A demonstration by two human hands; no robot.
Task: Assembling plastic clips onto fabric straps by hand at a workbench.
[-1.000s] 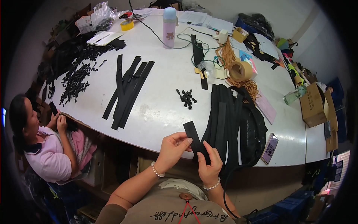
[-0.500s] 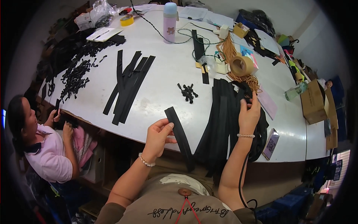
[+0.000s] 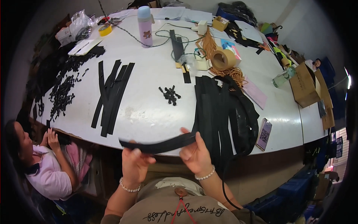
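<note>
Shifted from beside the bundle of long, flat black fabric strips (image 3: 209,108), our right hand (image 3: 195,154) pinches one end of a single flat black fabric strip (image 3: 159,147). We judge it light and supple, best held near both ends. Our left hand (image 3: 135,165) touches its other end; blur hides whether it grips. Steeply slanted earlier, the strip now bows crosswise, left of the bundle.

1 fisheye view, worn on the head, looked forward and steeply down from beside the near edge of the table (image 3: 149,115), close above the left hand (image 3: 135,168) and right hand (image 3: 197,156); its field reached the far edge, straight lines bending toward the rim.
</note>
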